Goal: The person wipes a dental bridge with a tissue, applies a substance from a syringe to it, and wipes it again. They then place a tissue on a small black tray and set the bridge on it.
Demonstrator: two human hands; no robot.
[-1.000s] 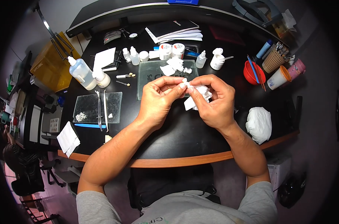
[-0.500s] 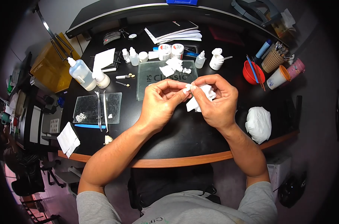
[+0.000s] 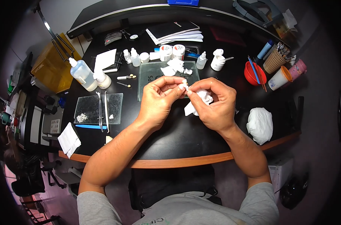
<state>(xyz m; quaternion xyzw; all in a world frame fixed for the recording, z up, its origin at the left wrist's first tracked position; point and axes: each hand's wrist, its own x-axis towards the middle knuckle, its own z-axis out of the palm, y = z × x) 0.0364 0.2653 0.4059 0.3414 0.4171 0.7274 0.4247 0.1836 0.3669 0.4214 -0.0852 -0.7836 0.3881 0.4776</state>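
My left hand (image 3: 157, 99) pinches a small white piece (image 3: 184, 81) between thumb and fingertips; it is too small to name. My right hand (image 3: 215, 103) is closed on a crumpled white tissue (image 3: 203, 98), part of which hangs below its fingers. The right thumb and index fingertip meet the left fingertips at the small piece. Both hands are raised over the near edge of a glass slab (image 3: 144, 75) with dark lettering. Crumpled tissue pieces (image 3: 175, 66) lie at the slab's far side.
On the left, a dark glass plate (image 3: 90, 105) carries small white pieces and metal tools beside a blue stick (image 3: 91, 126). Bottles and jars (image 3: 166, 52) line the back. A red bowl (image 3: 252, 73) and a white bag (image 3: 259, 125) are at right.
Both hands have shifted slightly left, and the tissue moved with the right hand. The fingertips have changed position around the small white piece.
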